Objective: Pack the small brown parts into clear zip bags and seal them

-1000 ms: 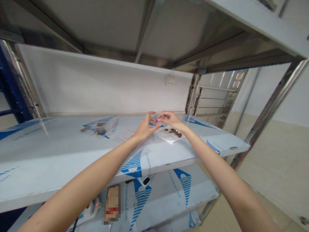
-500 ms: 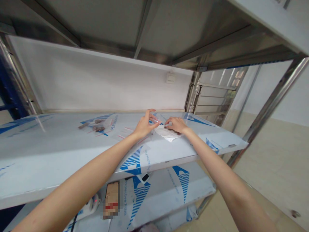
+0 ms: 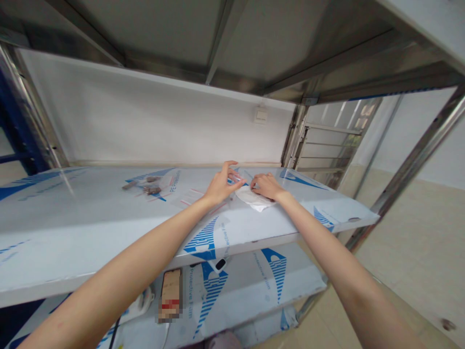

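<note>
A crumpled white paper tissue point(image 3: 255, 199) lies on the blue-printed, film-covered steel shelf point(image 3: 90, 218); it is touched by the curled fingers of the right hand point(image 3: 266, 186), though a grip cannot be confirmed; the left hand point(image 3: 220, 186) is held just beside it, fingers loosely spread, nothing visibly grasped.

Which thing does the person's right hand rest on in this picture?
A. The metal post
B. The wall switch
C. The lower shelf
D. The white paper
D. The right hand lies on top of the white paper, which shows just below and beside the hand.
</note>
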### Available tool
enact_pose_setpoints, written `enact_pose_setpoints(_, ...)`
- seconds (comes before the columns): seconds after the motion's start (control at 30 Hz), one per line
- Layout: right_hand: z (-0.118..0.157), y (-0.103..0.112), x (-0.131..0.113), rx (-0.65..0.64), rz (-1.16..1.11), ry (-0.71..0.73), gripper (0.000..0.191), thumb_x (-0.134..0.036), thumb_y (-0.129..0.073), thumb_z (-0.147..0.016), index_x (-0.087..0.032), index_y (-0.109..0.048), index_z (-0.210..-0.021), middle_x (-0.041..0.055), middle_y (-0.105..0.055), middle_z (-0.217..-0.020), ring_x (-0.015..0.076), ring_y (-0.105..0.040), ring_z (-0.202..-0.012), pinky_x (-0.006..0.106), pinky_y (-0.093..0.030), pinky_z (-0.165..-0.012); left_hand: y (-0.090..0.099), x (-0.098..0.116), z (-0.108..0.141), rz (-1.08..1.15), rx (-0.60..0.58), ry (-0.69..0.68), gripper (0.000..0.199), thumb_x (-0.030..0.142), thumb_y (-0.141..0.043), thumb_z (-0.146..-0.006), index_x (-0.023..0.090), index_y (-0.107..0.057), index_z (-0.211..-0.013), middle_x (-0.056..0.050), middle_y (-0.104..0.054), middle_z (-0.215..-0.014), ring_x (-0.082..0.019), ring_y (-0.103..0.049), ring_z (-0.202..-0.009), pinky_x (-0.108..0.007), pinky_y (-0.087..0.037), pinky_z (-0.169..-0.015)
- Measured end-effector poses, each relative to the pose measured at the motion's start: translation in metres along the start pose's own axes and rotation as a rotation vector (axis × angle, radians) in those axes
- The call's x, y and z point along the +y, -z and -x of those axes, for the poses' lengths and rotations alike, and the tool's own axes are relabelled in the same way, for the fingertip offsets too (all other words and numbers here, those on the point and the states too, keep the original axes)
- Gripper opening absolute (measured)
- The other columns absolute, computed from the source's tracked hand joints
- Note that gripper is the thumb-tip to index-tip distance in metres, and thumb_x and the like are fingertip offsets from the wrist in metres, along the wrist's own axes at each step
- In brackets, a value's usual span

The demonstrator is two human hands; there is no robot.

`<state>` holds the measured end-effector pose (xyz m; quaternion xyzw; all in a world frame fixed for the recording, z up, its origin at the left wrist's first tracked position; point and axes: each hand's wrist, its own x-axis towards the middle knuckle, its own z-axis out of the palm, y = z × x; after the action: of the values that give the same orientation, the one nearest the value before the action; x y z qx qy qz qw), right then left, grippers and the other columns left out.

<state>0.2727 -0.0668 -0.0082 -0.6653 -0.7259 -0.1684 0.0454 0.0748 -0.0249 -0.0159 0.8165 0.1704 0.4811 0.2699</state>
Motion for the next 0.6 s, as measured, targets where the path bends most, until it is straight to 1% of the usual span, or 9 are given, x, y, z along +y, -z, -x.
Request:
enact_pose_setpoints(0.07, -0.001, 0.003, 0.0, 0.043, -0.116, -0.007, 0.016, -0.019, -0.056, -0.078, -0.016, -0.07, -0.086, 0.0092, -0.068, -0.1, 0.0248, -0.06, -0.099, 0.036, -0.036, -0.089, 0.0, 0.0, 0.0, 0.002, -0.003, -0.005, 0.054, 0.037, -0.063, -0.075, 0.019, -0.036, -0.117, -0.005, -0.062, -0.091, -0.015, -0.061, -0.08, -0.031, -0.047, -0.075)
enact_pose_setpoints(0.1, -0.002, 0.006, 0.0, 0.084, -0.218, -0.015, 0.015, -0.02, -0.057, -0.078, -0.016, -0.07, -0.085, 0.009, -0.069, -0.098, 0.0235, -0.06, -0.097, 0.035, -0.037, -0.088, 0.0, 0.0, 0.0, 0.005, -0.008, -0.008, 0.054, 0.037, -0.063, -0.074, 0.019, -0.036, -0.118, -0.005, -0.062, -0.091, -0.015, -0.061, -0.08, -0.031, -0.047, -0.075)
enact_pose_setpoints(0.2, -0.005, 0.019, -0.002, 0.252, -0.623, -0.022, 0.015, -0.022, -0.06, -0.076, -0.015, -0.069, -0.087, 0.0081, -0.069, -0.096, 0.0191, -0.061, -0.092, 0.03, -0.041, -0.085, 0.0, 0.002, 0.001, 0.027, -0.031, -0.003, 0.057, 0.039, -0.064, -0.074, 0.019, -0.036, -0.118, -0.007, -0.062, -0.092, -0.017, -0.061, -0.081, -0.033, -0.047, -0.075)
enact_pose_setpoints(0.27, -0.006, 0.029, -0.008, 0.328, -0.84, 0.005, 0.016, -0.024, -0.063, -0.074, -0.015, -0.068, -0.086, 0.0077, -0.069, -0.095, 0.0182, -0.061, -0.092, 0.031, -0.042, -0.084, -0.001, 0.003, 0.002, 0.044, -0.037, 0.01, 0.057, 0.039, -0.065, -0.073, 0.02, -0.036, -0.119, -0.007, -0.062, -0.093, -0.017, -0.061, -0.082, -0.034, -0.047, -0.075)
enact_pose_setpoints(0.33, -0.005, 0.039, -0.016, 0.33, -0.961, 0.061, 0.015, -0.026, -0.065, -0.072, -0.016, -0.068, -0.083, 0.0065, -0.069, -0.092, 0.018, -0.061, -0.09, 0.032, -0.043, -0.084, -0.001, 0.004, 0.003, 0.053, -0.035, 0.015, 0.056, 0.037, -0.065, -0.073, 0.02, -0.036, -0.119, -0.007, -0.062, -0.093, -0.018, -0.061, -0.084, -0.034, -0.047, -0.076)
enact_pose_setpoints(0.4, -0.003, 0.046, -0.024, 0.28, -1.024, 0.114, 0.014, -0.026, -0.066, -0.07, -0.017, -0.068, -0.081, 0.0051, -0.069, -0.09, 0.0176, -0.061, -0.089, 0.033, -0.043, -0.085, -0.001, 0.004, 0.003, 0.051, -0.029, 0.005, 0.055, 0.034, -0.065, -0.073, 0.021, -0.037, -0.119, -0.007, -0.063, -0.092, -0.018, -0.061, -0.084, -0.035, -0.047, -0.078)
enact_pose_setpoints(0.5, 0.001, 0.049, -0.032, 0.223, -1.053, 0.138, 0.011, -0.023, -0.067, -0.069, -0.019, -0.068, -0.079, 0.0042, -0.069, -0.089, 0.017, -0.061, -0.088, 0.034, -0.042, -0.087, -0.001, 0.003, 0.003, 0.037, -0.028, -0.007, 0.054, 0.031, -0.065, -0.074, 0.02, -0.037, -0.118, -0.006, -0.064, -0.092, -0.017, -0.061, -0.084, -0.035, -0.046, -0.079)
enact_pose_setpoints(0.6, 0.003, 0.048, -0.033, 0.225, -1.049, 0.14, 0.011, -0.022, -0.067, -0.07, -0.019, -0.069, -0.08, 0.0049, -0.069, -0.09, 0.0172, -0.06, -0.089, 0.034, -0.042, -0.088, -0.001, 0.003, 0.003, 0.024, -0.035, -0.006, 0.053, 0.031, -0.064, -0.075, 0.021, -0.036, -0.119, -0.006, -0.065, -0.093, -0.017, -0.062, -0.084, -0.034, -0.047, -0.078)
